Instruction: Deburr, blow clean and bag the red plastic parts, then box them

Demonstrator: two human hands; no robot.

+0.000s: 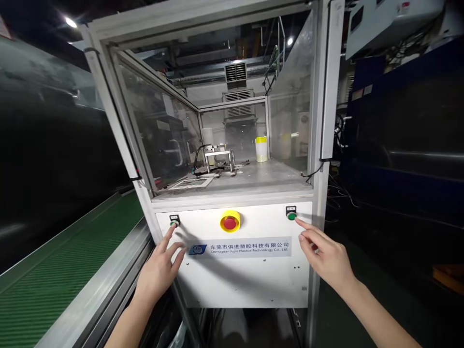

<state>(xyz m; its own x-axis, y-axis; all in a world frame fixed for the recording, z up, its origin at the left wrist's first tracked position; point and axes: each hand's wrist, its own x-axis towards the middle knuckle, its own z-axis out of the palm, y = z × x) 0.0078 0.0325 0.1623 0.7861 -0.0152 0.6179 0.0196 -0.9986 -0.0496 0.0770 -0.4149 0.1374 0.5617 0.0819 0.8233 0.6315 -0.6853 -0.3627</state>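
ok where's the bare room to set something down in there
The deck's right half looks bare, between the yellow-topped cylinder, front edge and right-hand cable. So does the visible green belt. Deck's left is crowded: metal stand, hoses, flat sheet.

I am seeing a factory floor: a framed machine (319, 121) is standing mid-frame, its white front panel (239, 285) bearing a plastics company's label (239, 247) and a red button (229, 223) ringed in yellow. A green conveyor belt (72, 251) is stretching across the lower left, and metal ducting (213, 76) is crossing the upper centre.
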